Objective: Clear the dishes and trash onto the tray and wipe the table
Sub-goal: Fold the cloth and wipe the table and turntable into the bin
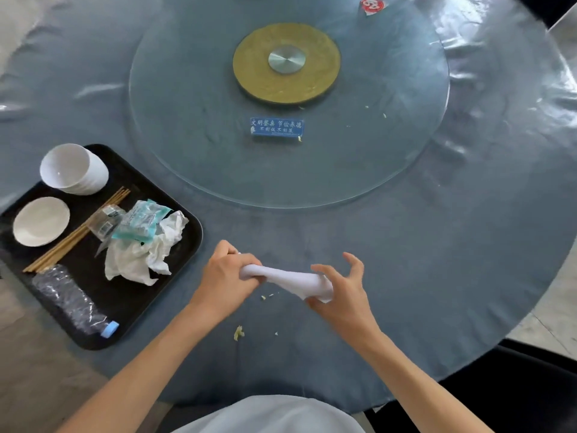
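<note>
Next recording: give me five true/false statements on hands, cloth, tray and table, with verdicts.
1. Both hands, left hand and right hand, hold the white cloth. True.
2. The plastic bottle stands upright on the tray. False: it lies on its side.
3. Crumbs lie on the table near the person. True.
4. The chopsticks lie on the glass turntable. False: they lie on the tray.
5. The stacked white bowls are on the tray. True.
</note>
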`<state>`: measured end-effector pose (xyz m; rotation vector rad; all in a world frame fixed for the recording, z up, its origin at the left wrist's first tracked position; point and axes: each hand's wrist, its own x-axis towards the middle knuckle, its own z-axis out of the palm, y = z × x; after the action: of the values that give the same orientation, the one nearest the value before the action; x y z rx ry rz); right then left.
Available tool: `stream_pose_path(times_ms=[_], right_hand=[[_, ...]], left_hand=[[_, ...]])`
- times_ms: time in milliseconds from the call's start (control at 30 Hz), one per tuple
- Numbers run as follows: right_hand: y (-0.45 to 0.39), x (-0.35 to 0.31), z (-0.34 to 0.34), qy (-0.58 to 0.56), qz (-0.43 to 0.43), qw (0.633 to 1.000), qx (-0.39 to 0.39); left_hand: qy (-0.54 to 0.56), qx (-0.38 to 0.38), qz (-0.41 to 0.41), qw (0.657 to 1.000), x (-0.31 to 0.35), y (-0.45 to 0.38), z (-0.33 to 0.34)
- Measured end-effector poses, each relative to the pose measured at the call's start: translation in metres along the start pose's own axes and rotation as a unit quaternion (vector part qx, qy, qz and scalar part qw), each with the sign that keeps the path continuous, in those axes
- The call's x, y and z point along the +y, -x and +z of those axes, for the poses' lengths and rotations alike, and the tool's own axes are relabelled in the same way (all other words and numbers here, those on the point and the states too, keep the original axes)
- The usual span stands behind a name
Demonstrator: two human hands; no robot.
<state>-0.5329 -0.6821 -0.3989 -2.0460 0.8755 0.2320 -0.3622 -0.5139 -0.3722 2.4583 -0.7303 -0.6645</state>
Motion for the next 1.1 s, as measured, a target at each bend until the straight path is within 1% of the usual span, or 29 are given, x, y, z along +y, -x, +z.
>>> stream_pose_path(times_ms=[67,133,200,267,300,333,400,467,500,567,633,700,767,867,933,967,1000,1033,1100], right_hand=[[-0.008,0.005,0.001,0.017,-0.055,0.998,0.029],[-0.017,0.008,-0.004,0.066,-0.097,0.991,0.058],[-0.025,0.008,-0.010,0.120,-0.135,0.978,0.101],[-0.031,0.009,-0.016,0.138,-0.156,0.970,0.122],[-0.035,0.008,-0.019,0.148,-0.162,0.969,0.110],[-0.038,0.006,-0.023,0.162,-0.163,0.970,0.081],[-0.045,-0.004,-0.035,0.188,-0.159,0.969,-0.013],[-0.055,-0.023,-0.046,0.197,-0.171,0.960,-0.099],[-0.063,-0.033,-0.050,0.192,-0.194,0.954,-0.121],[-0.081,-0.051,-0.052,0.144,-0.244,0.949,-0.137],[-0.103,-0.064,-0.054,0.074,-0.250,0.953,-0.156],[-0.127,-0.077,-0.058,0.000,-0.222,0.963,-0.152],[-0.159,-0.089,-0.063,-0.039,-0.201,0.971,-0.123],[-0.224,-0.108,-0.077,-0.045,-0.171,0.983,-0.048],[-0.273,-0.123,-0.096,-0.039,-0.165,0.985,0.012],[-0.299,-0.131,-0.109,-0.028,-0.169,0.984,0.044],[-0.327,-0.137,-0.121,-0.009,-0.173,0.982,0.074],[-0.356,-0.140,-0.133,0.017,-0.172,0.980,0.098],[-0.414,-0.141,-0.149,0.088,-0.179,0.971,0.132]], left_hand=[[-0.018,-0.006,0.005,1.000,-0.008,-0.001,-0.008],[-0.040,-0.031,0.048,0.998,-0.015,-0.007,-0.020],[-0.046,-0.075,0.104,0.991,-0.022,-0.017,-0.032],[-0.053,-0.120,0.119,0.984,-0.022,-0.028,-0.042],[-0.062,-0.129,0.127,0.981,-0.020,-0.034,-0.044],[-0.073,-0.128,0.150,0.978,-0.017,-0.040,-0.046],[-0.087,-0.107,0.216,0.967,-0.009,-0.054,-0.050],[-0.070,-0.084,0.268,0.957,0.002,-0.070,-0.054],[-0.055,-0.079,0.286,0.953,0.006,-0.080,-0.057],[-0.026,-0.074,0.309,0.948,0.013,-0.103,-0.062],[-0.003,-0.063,0.323,0.944,0.015,-0.133,-0.068],[0.018,-0.040,0.323,0.945,0.015,-0.168,-0.075],[0.031,-0.012,0.308,0.951,0.020,-0.204,-0.080],[0.015,0.062,0.272,0.960,0.033,-0.266,-0.089],[-0.002,0.107,0.216,0.970,0.036,-0.306,-0.098],[-0.008,0.117,0.182,0.976,0.034,-0.323,-0.099],[-0.020,0.113,0.150,0.982,0.027,-0.336,-0.098],[-0.038,0.093,0.123,0.987,0.018,-0.346,-0.093],[-0.081,0.024,0.081,0.993,-0.006,-0.355,-0.074]])
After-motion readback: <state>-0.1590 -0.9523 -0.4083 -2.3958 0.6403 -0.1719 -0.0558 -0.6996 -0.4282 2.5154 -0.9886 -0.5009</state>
